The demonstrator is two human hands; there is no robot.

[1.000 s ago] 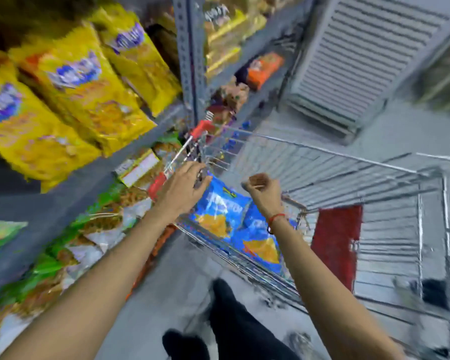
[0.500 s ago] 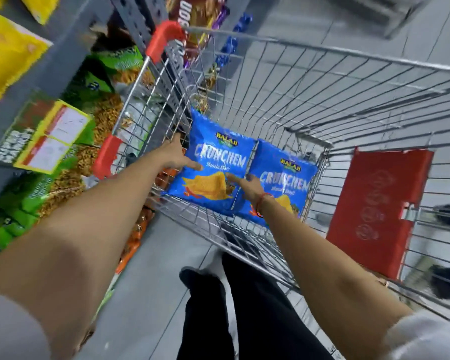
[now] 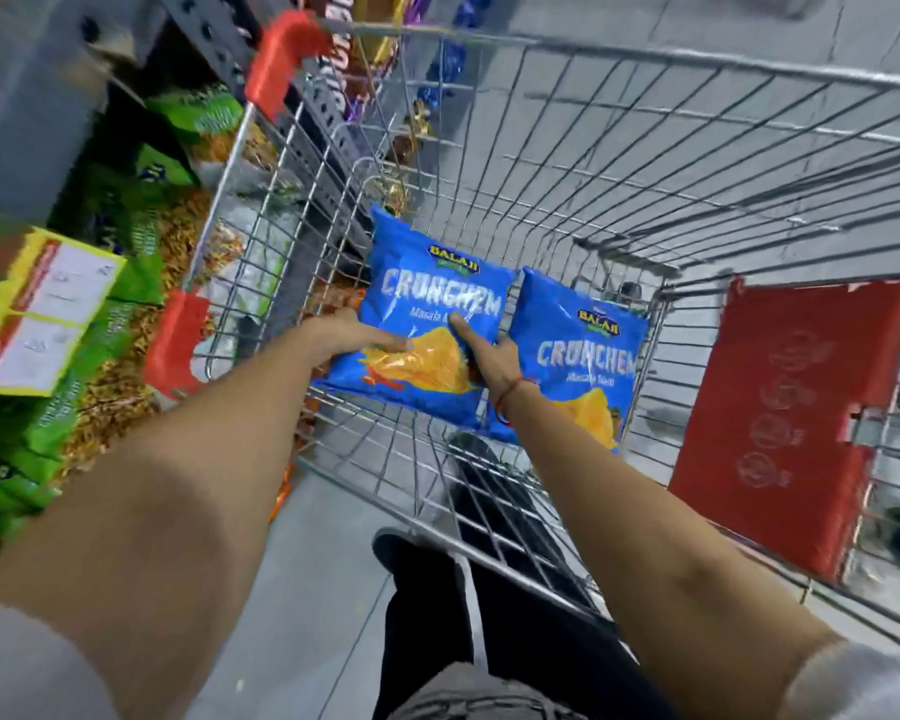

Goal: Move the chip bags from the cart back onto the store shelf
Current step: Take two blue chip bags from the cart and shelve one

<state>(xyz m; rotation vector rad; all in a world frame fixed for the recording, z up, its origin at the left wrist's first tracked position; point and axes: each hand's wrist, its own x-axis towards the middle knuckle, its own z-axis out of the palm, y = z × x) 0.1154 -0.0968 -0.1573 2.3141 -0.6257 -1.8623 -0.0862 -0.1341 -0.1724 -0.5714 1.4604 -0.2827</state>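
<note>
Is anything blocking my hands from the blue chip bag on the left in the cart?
Nothing visible. The left hand and right hand are already on the left chip bag, reaching over the cart's open top. The other bag lies beside it.

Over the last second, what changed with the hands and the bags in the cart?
Both hands left the wire shopping cart rim and reached down: left hand and right hand now touch the left blue Crunchem chip bag. The right blue bag stays put.
</note>
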